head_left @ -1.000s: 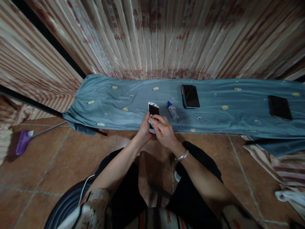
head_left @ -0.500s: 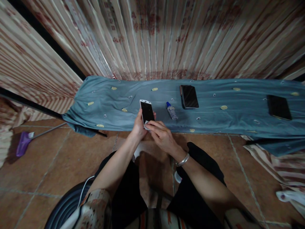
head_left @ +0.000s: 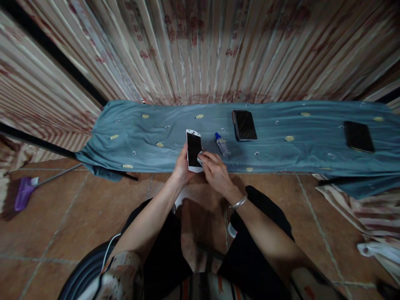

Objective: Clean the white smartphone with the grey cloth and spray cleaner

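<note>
My left hand [head_left: 181,166] is wrapped round a white smartphone [head_left: 194,146] with a dark screen, held tilted above the near edge of the cloth-covered bench. Between the fingertips of my right hand [head_left: 217,171] is a small pale cloth [head_left: 200,157], pressed to the right side of the phone's screen. To the right of the phone lies a clear bottle with a blue cap [head_left: 222,144]. Beyond it rests a dark tablet-like device [head_left: 245,126], apparently stacked on something with a brown edge.
Blue-green cloth [head_left: 175,116] covers the long bench. Another flat dark device [head_left: 358,136] lies near its right end. A pleated curtain [head_left: 200,54] hangs behind. On the tiled floor at left stands a purple broom [head_left: 25,192].
My right hand has moved the cloth from the phone's lower left part to the right side of its screen. The view has shifted slightly; the phone stays in my left hand.
</note>
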